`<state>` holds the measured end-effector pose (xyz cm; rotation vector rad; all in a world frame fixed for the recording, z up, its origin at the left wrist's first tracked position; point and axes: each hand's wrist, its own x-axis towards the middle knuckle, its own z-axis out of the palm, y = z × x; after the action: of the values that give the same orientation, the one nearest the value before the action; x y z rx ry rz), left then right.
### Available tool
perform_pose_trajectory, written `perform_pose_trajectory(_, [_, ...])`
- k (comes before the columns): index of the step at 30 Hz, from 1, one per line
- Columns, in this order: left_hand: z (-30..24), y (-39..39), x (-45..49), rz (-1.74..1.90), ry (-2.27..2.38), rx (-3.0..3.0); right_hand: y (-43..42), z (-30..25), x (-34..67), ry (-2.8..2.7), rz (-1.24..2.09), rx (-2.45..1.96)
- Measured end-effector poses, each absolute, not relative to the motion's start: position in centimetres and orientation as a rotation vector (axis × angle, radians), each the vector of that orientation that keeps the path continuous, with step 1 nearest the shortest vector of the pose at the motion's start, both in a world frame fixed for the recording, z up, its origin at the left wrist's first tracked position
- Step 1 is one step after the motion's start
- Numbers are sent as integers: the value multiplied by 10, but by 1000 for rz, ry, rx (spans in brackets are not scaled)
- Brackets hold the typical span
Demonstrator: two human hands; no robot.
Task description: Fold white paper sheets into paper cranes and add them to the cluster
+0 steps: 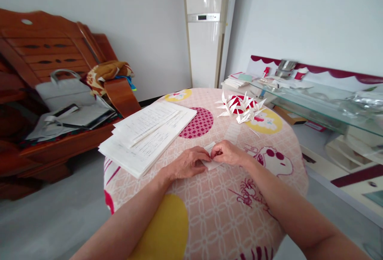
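Observation:
A small piece of white paper (213,165) lies on the patterned tablecloth in front of me, partly covered by my hands. My left hand (191,162) bends over its left side, fingertips closed on the paper's edge. From the right, my right hand (226,152) pinches the same piece, its fingertips almost meeting those of the left. The folds between the fingers are too small to make out. Beyond the hands, several folded white paper cranes (241,106) sit grouped on the cloth. To the left lies a stack of written paper sheets (149,132).
The round table (209,220) has a pink cloth. A wooden bench (44,52) at left holds a grey bag (64,90) and bundled cloth (109,72). On the right stands a glass-topped cabinet (317,100) with clutter. A tall white cabinet-like unit (203,44) stands behind.

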<state>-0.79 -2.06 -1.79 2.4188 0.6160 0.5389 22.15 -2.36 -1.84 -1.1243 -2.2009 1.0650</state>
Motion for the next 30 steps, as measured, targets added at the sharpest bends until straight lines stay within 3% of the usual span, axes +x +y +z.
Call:
perform_pose_trajectory(15, [-18,-29,1,579,613,2531,-25,-13,221,-2210,1044,-1187])
perform_pose_trajectory(30, [-21,-20,-2,588,676,2114,-24,-15,222,-2217,1086,-1183])
